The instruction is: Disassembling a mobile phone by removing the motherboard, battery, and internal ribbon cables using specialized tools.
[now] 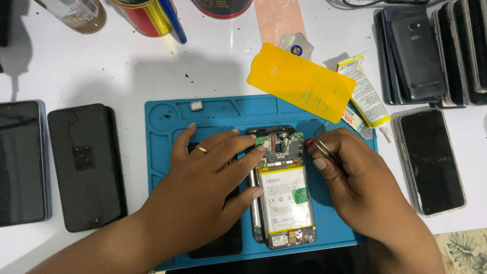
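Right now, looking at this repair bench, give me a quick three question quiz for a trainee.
1. True or false: the opened phone lies on the blue mat.
2. Which hand wears a ring? A) left B) right C) both
3. Fill in: the right hand holds thin metal ______ near the phone's top edge.

Key:
1. True. Its back is off, with the battery and circuit board showing.
2. A. The ring is on the left hand, which presses on the phone.
3. Tweezers.
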